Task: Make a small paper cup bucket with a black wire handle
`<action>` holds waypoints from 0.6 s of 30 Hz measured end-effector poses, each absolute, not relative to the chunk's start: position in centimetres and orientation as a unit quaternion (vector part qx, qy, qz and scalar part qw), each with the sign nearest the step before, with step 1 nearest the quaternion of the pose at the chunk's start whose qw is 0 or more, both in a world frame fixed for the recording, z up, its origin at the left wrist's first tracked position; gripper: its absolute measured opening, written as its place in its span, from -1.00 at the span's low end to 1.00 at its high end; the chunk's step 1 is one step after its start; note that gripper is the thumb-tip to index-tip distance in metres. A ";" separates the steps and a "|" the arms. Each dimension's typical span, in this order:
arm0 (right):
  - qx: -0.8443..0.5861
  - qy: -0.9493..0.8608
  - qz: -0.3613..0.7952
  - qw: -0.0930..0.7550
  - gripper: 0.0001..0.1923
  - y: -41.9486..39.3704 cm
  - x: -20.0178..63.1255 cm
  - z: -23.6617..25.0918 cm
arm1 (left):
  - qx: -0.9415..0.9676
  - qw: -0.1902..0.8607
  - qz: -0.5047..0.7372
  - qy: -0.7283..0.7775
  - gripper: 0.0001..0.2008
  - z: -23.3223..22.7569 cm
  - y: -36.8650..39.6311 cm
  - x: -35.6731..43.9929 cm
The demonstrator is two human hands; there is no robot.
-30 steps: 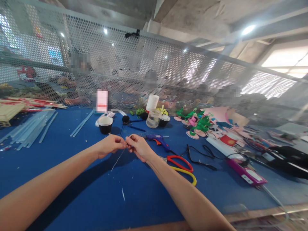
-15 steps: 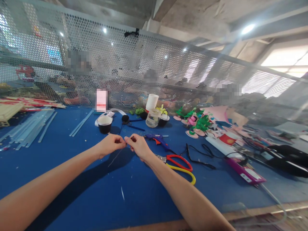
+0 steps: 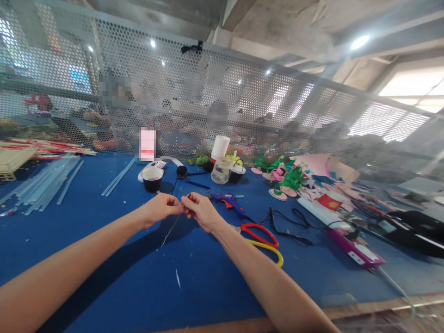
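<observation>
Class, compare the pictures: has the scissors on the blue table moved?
No. The scissors lie in the same spot beside the glue gun; small shifts come from the camera.

We have a single view, from a camera worn on the head, looking forward and slightly down across the blue table [image 3: 86, 217] toward the perforated metal screen [image 3: 180, 92] at its far edge. It sits close above our own forearms, which enter from the bottom edge and meet at the left hand [image 3: 160, 209] and right hand [image 3: 201, 212] near the middle of the frame. The wide lens bends the table edges and takes in the ceiling beams, and no second view shares the scene.
</observation>
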State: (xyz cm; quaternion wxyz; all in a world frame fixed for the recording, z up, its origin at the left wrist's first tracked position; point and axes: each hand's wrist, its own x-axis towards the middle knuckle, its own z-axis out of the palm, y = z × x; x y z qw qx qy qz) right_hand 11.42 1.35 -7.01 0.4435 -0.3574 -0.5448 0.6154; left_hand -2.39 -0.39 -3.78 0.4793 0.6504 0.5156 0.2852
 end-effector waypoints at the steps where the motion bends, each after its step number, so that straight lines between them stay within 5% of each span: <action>1: -0.363 -0.543 0.611 0.446 -0.65 1.4 11.4 -7.1 | 0.648 0.481 0.283 0.518 -0.73 -3.7 -0.4 -2.4; 18: -0.436 -0.571 0.528 0.453 -0.59 1.3 11.2 -7.2 | 0.681 0.458 0.285 0.496 -0.79 -4.4 -0.2 -2.4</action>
